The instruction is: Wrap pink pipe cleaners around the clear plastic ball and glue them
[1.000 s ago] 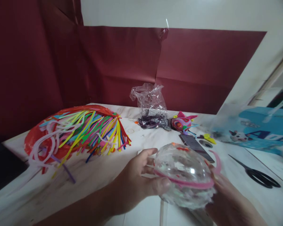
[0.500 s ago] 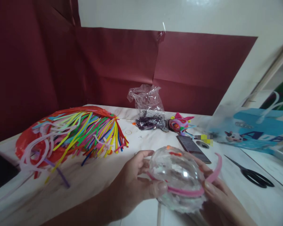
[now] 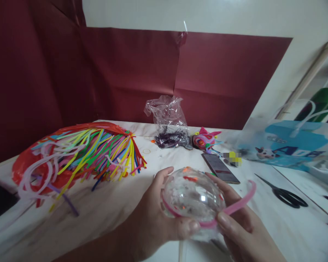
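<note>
A clear plastic ball (image 3: 192, 194) with small orange spots sits between my two hands above the table. Around its middle runs a pink pipe cleaner (image 3: 242, 203), whose loose end sticks out to the right and curls upward at the tip. My left hand (image 3: 166, 218) is wrapped round the ball's left side, its thumb pressing on the pink band at the front. On the other side, my right hand (image 3: 237, 222) pinches the pipe cleaner against the ball between thumb and fingers. The ball's underside is partly hidden and blurred.
At left, many coloured pipe cleaners (image 3: 98, 153) spill from a red bag (image 3: 19, 169). Behind the ball stand a clear plastic bag (image 3: 169, 123) with dark contents and a pink decorated figure (image 3: 205, 140). A phone (image 3: 220, 168), black scissors (image 3: 285, 194) and a blue-white carrier bag (image 3: 292, 145) lie rightward.
The ball has tilted and shifted slightly left and down between my hands. My right hand has moved left along with the pipe cleaner, and the whole view has shifted a little.
</note>
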`<state>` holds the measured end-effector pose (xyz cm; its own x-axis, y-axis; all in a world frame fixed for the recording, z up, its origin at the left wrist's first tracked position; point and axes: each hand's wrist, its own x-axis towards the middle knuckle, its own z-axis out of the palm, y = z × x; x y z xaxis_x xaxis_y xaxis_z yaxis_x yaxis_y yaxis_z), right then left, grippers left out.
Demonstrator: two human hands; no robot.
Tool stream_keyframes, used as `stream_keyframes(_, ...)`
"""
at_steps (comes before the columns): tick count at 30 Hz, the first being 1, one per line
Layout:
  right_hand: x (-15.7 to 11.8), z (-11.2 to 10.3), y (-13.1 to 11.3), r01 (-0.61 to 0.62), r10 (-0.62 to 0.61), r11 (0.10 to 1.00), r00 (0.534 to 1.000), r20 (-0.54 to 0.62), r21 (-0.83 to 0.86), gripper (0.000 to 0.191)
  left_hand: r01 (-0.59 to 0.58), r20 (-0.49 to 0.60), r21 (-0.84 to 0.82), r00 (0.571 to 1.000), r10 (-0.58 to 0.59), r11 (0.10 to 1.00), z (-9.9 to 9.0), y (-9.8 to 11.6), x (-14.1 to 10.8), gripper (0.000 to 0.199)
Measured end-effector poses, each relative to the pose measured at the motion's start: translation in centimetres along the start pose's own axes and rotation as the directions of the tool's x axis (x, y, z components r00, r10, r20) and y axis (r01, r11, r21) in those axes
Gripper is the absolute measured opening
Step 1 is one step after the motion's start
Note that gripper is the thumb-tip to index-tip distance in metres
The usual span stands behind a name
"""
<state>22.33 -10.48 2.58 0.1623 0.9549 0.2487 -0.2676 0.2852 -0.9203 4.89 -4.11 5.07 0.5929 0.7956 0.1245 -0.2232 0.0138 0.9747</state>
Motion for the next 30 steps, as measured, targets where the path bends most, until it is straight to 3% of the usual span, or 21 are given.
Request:
stream_keyframes(3,-0.2,0.2,0.0,0.006,-0.006,1.0,1.0,0.031,-0.012,0.052,0.044,-0.06,0.015,0.997,-0.043,0.999,1.0,0.4,-0.3,0.099)
stream_keyframes(6,-0.5,0.4,-0.2,0.005,-0.002,0.999,0.999,0.053,-0.05,0.051,-0.006,-0.089,0.029,0.996,0.008,1.0,1.4,-0.2,-0.2,0.098)
stream_keyframes(12,-0.4,-0.6,0.1,-0.018,0.029,0.994,0.995,0.1,-0.104,0.052,-0.121,-0.007,0.019,0.993,0.121,0.992,0.6,-1.0,0.3,0.075)
stream_keyframes(14,-0.2,-1.1,0.4,0.014,-0.003,0.986,0.998,0.061,-0.165,0.055,-0.107,-0.011,-0.031,0.994,0.107,0.994,0.4,-0.9,0.3,0.072)
stream_keyframes(16,-0.2,-1.4,0.4,0.069,-0.064,0.977,0.997,0.032,-0.201,0.043,-0.095,-0.025,-0.065,0.995,0.093,0.993,0.4,-0.8,0.3,0.075)
stream_keyframes(19,-0.4,-1.3,0.2,0.154,-0.151,0.953,0.988,0.032,-0.261,0.018,-0.049,-0.083,-0.064,0.996,0.044,0.997,0.3,-0.9,0.2,0.096)
stream_keyframes(21,-0.6,-1.1,-0.2,0.223,-0.219,0.913,0.974,0.052,-0.341,0.012,-0.016,-0.104,-0.043,0.995,0.011,0.999,0.2,-1.0,0.2,0.108)
stream_keyframes(25,-0.9,-0.8,-0.9,0.289,-0.267,0.864,0.957,0.111,-0.412,0.013,0.01,-0.059,0.026,0.998,-0.009,1.0,-0.1,-1.0,0.3,0.097)
stream_keyframes(30,-1.2,-0.5,-0.7,0.215,-0.202,0.926,0.977,0.073,-0.31,0.016,0.014,-0.03,0.025,0.999,-0.013,1.0,-0.2,-0.9,0.3,0.086)
